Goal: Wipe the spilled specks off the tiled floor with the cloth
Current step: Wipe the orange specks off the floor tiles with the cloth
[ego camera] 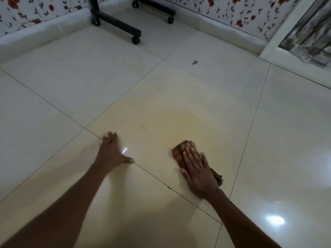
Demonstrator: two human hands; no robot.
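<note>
The tiled floor (125, 83) fills most of the view: large glossy cream tiles with thin dark grout lines, and bright light glare at lower right. A faint yellowish patch (186, 120) lies on the central tile just beyond the cloth. Floral wallpaper (238, 13) with red flowers runs along the far walls above a pale skirting. A white door frame (279, 31) stands at upper right, with patterned fabric (311, 38) behind it. A black stand base on castors (114, 20) sits at the far corner, touching the floor on its wheels.

Both forearms reach forward from the lower edge. The left hand (111, 151) rests flat on the floor across a grout joint, fingers spread and straight, gripping nothing. The right hand (198, 169) presses palm-down on the cloth (180, 151), fingers straight and together; nothing is pinched. The hands are well apart.

The cloth is folded, brown and orange checked, lying on the central tile under the right hand, its far end and near corner showing beyond the palm.

A small dark scrap (194, 62) lies on a farther tile, well apart from the cloth. A few tiny dark specks (40, 103) show on the left tiles.
</note>
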